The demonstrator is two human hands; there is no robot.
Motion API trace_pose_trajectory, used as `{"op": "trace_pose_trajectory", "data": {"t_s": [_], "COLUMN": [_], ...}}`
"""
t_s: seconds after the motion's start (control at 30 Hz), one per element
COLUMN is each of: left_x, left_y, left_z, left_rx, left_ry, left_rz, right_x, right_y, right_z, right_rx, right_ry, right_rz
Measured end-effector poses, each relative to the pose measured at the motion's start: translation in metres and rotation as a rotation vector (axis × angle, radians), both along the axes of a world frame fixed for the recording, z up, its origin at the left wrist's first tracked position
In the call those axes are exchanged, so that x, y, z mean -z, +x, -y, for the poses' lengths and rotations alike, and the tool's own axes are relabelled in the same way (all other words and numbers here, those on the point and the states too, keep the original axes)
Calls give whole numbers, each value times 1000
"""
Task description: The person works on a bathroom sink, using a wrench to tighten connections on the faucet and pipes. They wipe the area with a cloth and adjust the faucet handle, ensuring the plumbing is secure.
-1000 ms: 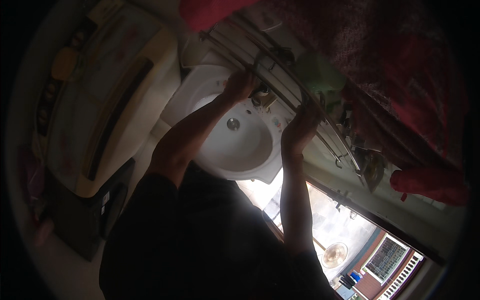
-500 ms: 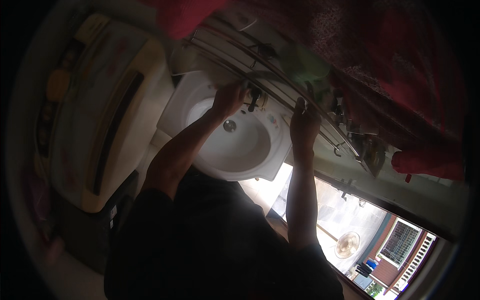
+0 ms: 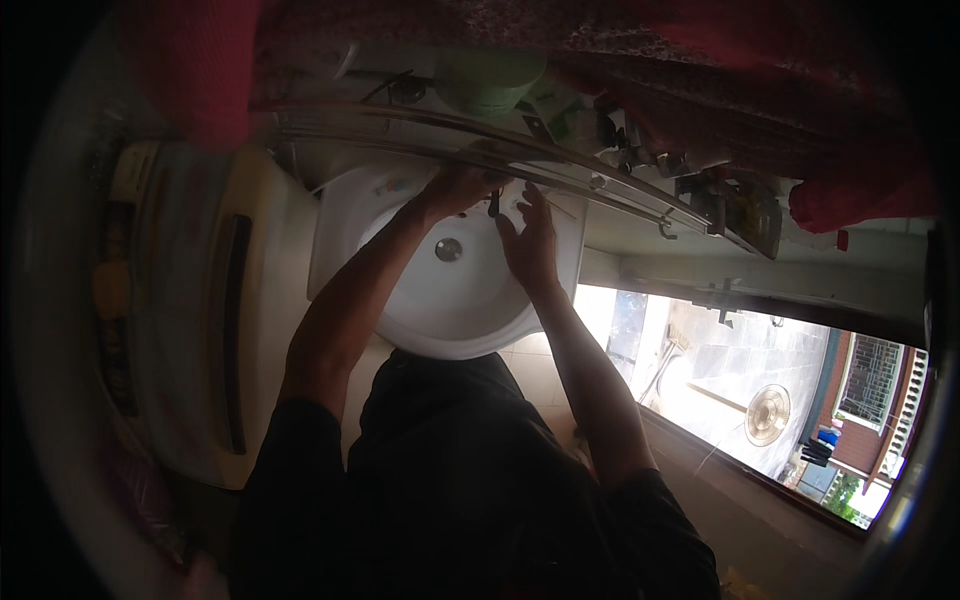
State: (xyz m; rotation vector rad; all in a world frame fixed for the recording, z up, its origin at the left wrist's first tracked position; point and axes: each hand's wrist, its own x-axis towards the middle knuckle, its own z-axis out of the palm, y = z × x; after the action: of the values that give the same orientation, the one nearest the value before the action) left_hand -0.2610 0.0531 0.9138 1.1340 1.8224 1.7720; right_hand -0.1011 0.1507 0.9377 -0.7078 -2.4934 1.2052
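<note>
A white washbasin [image 3: 430, 310] with a round drain [image 3: 448, 250] lies in front of me. At its far edge is a dark tap [image 3: 494, 204]. My left hand [image 3: 458, 190] reaches to the far edge beside the tap, under the metal rail; its fingers are mostly hidden there. Just right of the tap, my right hand [image 3: 532, 240] hovers over the basin's right side, thumb and fingers apart. I see nothing held in it.
Metal rails [image 3: 400, 120] cross above the basin's far edge, near a green container [image 3: 490, 80] and several small items. Red cloth [image 3: 200, 80] hangs overhead. A beige-edged machine [image 3: 237, 330] stands left. At right, a bright opening [image 3: 700, 350] shows paving and a round-based pole [image 3: 766, 414].
My right hand has come away from the rail, down and left over the basin, its fingers spreading. The left hand stays by the tap. The whole view has turned and shifted.
</note>
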Motion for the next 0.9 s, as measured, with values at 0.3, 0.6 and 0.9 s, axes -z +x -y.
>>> {"op": "trace_pose_trajectory", "data": {"t_s": [0.3, 0.6, 0.9], "left_x": [-2, 4, -17], "left_y": [10, -12, 6], "left_z": [-11, -12, -26], "left_rx": [106, -54, -81], "left_ry": [-265, -330, -236], "left_rz": [316, -227, -147], "right_x": [68, 49, 19], "right_y": [-44, -62, -36], "right_z": [3, 4, -66], "right_rx": [-49, 62, 622], "right_ry": [20, -40, 7], "right_rz": [-53, -234, -596]}}
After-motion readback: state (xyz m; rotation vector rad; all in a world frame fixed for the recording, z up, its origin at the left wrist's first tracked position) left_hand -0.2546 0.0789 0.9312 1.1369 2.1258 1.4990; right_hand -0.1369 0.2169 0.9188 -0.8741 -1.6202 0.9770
